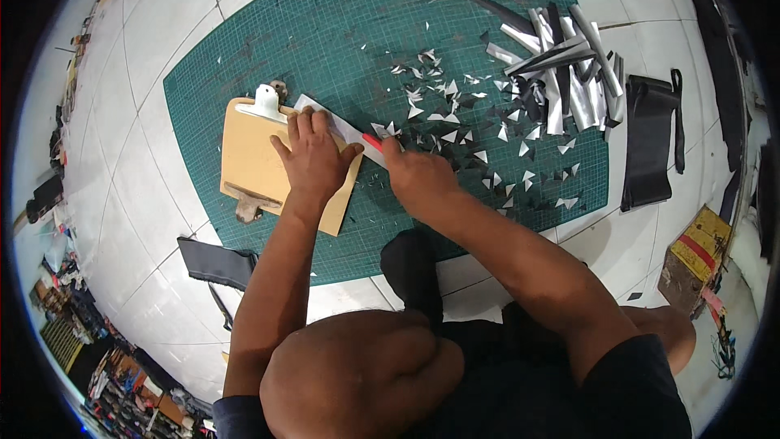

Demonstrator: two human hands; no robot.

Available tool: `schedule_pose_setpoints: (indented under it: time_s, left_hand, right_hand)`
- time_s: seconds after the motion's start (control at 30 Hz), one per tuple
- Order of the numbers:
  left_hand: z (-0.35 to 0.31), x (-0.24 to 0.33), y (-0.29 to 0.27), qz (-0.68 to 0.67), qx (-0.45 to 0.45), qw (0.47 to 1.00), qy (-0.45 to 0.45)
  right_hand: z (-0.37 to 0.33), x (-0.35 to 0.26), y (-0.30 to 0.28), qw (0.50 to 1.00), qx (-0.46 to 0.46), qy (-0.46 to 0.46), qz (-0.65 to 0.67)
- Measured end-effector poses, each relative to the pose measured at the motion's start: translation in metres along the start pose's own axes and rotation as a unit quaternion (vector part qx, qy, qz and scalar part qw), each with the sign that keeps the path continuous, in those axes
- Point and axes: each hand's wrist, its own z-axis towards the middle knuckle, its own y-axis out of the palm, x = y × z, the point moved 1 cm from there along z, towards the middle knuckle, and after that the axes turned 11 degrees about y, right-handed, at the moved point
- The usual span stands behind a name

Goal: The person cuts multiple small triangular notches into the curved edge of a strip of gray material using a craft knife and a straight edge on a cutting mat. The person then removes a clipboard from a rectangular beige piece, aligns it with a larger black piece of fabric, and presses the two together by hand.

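Note:
My left hand [313, 154] lies with its fingers spread, pressing a steel ruler [346, 133] down along the slanted right edge of a tan board [253, 146]. A white metal clip [265, 104] grips the board's top, and a rusty clip [252, 202] grips its lower left. In my closed right hand [421, 183] is a red cutter [372, 142], its front end against the ruler near my left thumb. The blade is too small to make out. Beneath everything spreads a green cutting mat [284, 36]. Small black and silver triangular scraps [451, 114] lie right of the cutter.
A pile of silver and black strips [569, 65] lies at the mat's far right. Black pouches rest on the tiled floor, one with a strap at right [648, 142] and another at left [215, 262]. A yellow block [699, 240] stands at right; clutter lines the left.

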Motion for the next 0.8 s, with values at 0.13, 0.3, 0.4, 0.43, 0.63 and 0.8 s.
schedule_pose_setpoints:
  time_s: [0.13,0.3,0.4,0.43,0.63,0.8]
  left_hand:
    - [0.003,0.002,0.000,-0.006,0.003,1.000,0.010]
    - [0.001,-0.004,0.005,0.003,-0.009,1.000,-0.007]
    - [-0.002,-0.003,0.007,0.012,0.021,1.000,-0.003]
    - [0.000,0.000,0.004,0.010,0.020,1.000,-0.001]
    - [0.003,0.000,0.002,0.001,-0.014,1.000,-0.009]
    - [0.006,0.003,0.001,-0.030,-0.047,0.998,-0.025]
  right_hand:
    - [-0.019,0.015,-0.006,0.999,-0.027,0.021,0.010]
    - [-0.028,0.029,-0.006,0.999,-0.013,0.025,-0.038]
    - [-0.032,0.027,-0.012,0.999,-0.005,0.023,-0.030]
    - [-0.030,0.025,-0.016,0.999,-0.004,0.028,-0.022]
    - [-0.008,0.012,0.004,0.999,0.048,-0.001,0.011]
    - [-0.005,0.005,0.010,0.999,0.032,0.001,-0.001]
